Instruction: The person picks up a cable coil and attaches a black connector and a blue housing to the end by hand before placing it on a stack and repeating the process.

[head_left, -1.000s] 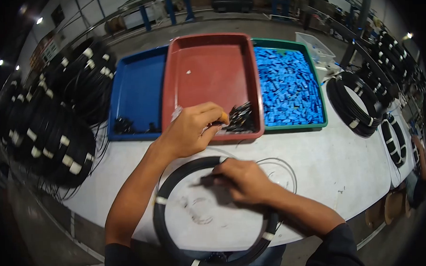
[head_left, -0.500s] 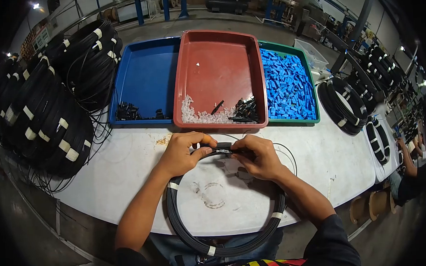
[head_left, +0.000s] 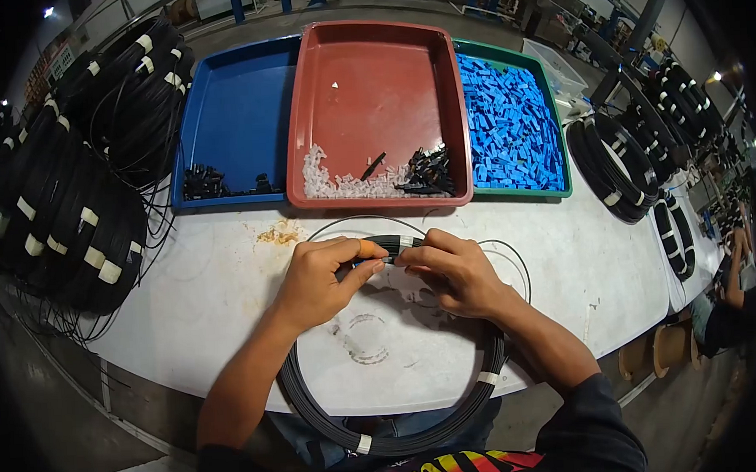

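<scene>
A coil of thin black cable (head_left: 293, 383), bound with white tape bands, rests partly on the white table and overhangs its front edge. My left hand (head_left: 325, 276) is closed in a pinch at the coil's far side, thumb and index finger on a small connector piece (head_left: 387, 259), mostly hidden by the fingertips. Just right of it my right hand (head_left: 457, 275) is closed too, its fingertips close to the same piece. What lies between the right fingers is hidden. An orange covering (head_left: 367, 248) wraps a left fingertip. One loose cable loop (head_left: 527, 272) curves out behind the right hand.
Beyond the coil stand a blue tray (head_left: 234, 124) with black parts, a red tray (head_left: 372, 93) with clear and black pieces, and a green tray (head_left: 565, 164) of blue parts. Cable coils pile up left (head_left: 57, 225) and right (head_left: 616, 171). Another person (head_left: 731, 305) is at far right.
Both hands have drawn slightly closer together over the coil, now covering the dark piece that showed between them. The view has tilted down, so the trays sit higher.
</scene>
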`<state>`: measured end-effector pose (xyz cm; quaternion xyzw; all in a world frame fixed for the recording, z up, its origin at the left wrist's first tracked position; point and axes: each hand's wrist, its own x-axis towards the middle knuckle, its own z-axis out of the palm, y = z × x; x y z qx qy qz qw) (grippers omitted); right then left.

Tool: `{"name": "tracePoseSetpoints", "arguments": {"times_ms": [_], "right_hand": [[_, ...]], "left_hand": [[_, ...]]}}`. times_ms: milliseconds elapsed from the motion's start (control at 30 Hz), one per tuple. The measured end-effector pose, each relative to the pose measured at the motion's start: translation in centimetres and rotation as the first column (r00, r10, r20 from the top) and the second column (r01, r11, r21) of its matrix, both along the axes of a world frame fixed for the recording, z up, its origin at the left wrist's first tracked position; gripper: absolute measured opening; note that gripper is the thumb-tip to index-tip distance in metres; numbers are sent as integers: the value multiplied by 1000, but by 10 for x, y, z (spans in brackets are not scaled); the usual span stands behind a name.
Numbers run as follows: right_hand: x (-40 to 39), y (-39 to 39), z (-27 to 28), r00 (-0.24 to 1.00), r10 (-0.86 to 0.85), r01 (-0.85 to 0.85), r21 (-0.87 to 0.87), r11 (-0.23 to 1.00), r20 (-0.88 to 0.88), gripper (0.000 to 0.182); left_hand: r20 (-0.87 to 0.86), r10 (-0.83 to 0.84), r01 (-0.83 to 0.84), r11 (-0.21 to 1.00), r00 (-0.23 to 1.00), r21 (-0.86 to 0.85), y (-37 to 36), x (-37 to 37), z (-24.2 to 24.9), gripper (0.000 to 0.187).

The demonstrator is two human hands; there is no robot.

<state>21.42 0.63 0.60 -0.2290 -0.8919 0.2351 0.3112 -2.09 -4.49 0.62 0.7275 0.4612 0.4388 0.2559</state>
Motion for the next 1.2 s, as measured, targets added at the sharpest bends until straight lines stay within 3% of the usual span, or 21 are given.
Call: {"name": "tracePoseSetpoints", "arguments": {"times_ms": [200, 400, 733, 900, 1033, 1200], "right_hand": [[1, -1, 0, 996, 33, -32, -15, 999, 77, 51], [0, 2, -3, 990, 48, -43, -36, 998, 134, 50], [-1, -1, -1, 992, 12, -10, -20, 1000, 122, 45], [-1, 0, 0, 993, 61, -54, -67, 996, 97, 49], [0, 2, -5, 992, 80, -75, -54, 996, 95, 51], [2, -1, -2, 997, 18, -17, -11, 1000, 78, 55]], "left_hand": [[-5, -31, 32, 997, 999, 71, 1, 0, -6, 17], [-60, -29, 31, 999, 998, 39, -2, 1, -1, 17], [13, -5, 5, 1000, 1000, -29, -1, 1, -3, 18], [-55, -34, 39, 995, 998, 91, 0, 0, -7, 17], [-65, -37, 43, 995, 997, 88, -1, 1, -6, 16], [0, -10, 10, 1000, 1000, 4, -1, 2, -2, 15]]}}
